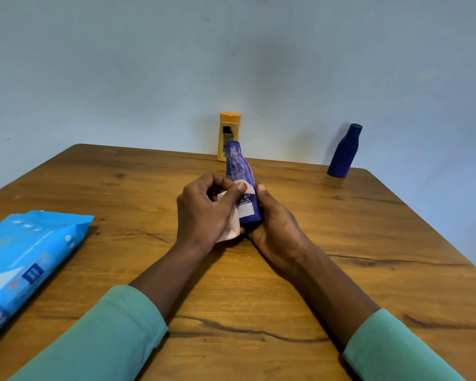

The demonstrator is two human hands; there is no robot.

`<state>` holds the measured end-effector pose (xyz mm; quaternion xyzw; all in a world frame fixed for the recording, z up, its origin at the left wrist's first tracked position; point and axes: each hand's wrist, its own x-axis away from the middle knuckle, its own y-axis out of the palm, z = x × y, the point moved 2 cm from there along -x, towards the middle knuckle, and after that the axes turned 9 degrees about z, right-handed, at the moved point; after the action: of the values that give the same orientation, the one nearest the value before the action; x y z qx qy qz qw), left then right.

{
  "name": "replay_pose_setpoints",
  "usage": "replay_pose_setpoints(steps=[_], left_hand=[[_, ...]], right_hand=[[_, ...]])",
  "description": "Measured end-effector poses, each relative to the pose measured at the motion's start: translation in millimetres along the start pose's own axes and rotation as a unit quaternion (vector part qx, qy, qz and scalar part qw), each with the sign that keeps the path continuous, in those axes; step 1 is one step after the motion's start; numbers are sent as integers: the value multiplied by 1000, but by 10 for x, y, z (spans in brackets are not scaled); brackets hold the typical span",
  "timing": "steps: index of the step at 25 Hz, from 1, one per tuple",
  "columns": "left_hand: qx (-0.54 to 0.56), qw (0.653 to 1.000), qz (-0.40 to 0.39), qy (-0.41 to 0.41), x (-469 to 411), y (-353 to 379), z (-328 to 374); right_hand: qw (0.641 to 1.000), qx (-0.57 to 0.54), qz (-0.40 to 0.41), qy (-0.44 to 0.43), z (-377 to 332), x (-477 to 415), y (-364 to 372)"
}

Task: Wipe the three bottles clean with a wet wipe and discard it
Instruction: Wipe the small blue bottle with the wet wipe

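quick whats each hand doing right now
Left hand: grips the wet wipe, pressed against the purple bottle.
Right hand: holds the purple bottle by its base.

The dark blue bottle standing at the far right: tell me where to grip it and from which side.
Wrap the dark blue bottle round its wide lower body, coming from the near side. It stands on its base by the wall, which blocks the back, and narrows toward the cap.

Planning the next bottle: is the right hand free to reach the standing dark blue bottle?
Probably not yet: the right hand holds the labelled bottle. Nothing stands between it and the dark blue bottle.
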<state>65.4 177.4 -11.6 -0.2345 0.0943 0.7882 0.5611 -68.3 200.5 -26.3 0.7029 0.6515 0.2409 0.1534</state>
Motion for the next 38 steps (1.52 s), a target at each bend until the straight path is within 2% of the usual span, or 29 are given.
replay_pose_setpoints(steps=[2, 4, 6, 8, 13, 16, 21, 27, 31, 34, 38], left_hand=[[-8, 999, -41, 12, -3, -2, 8], [-44, 988, -130, 65, 50, 24, 51], [-77, 974, -181, 110, 114, 46, 97], [-79, 974, -165, 132, 141, 52, 128], [-36, 987, -57, 144, 181, 27, 197], [-20, 989, -38, 140, 211, 34, 206], [-30, 989, -54, 136, 212, 25, 184], [-95, 975, -167, 108, 180, -40, 72], [-46, 987, -111, 110, 162, -37, 85], [9, 994, -69, 81, 59, -101, 81], [2, 987, -128, 96, 80, -76, 50]], right_hand=[[999, -44, -2, 13, -26, 9, 0], [995, -89, -1, 41, -68, 33, -23], [990, -122, -4, 64, -99, 68, -35], [986, -149, -18, 73, -112, 96, -30], [981, -157, -66, 96, -94, 120, -27], [981, -154, -66, 100, -100, 85, -74], [987, -134, -45, 70, -68, 9, -155], [993, -101, 52, 21, -105, -55, -183], [993, -109, 47, 7, -117, -40, -189], [992, -112, 62, -8, -100, -74, -204], [998, 29, 25, -54, -57, -62, -157]])
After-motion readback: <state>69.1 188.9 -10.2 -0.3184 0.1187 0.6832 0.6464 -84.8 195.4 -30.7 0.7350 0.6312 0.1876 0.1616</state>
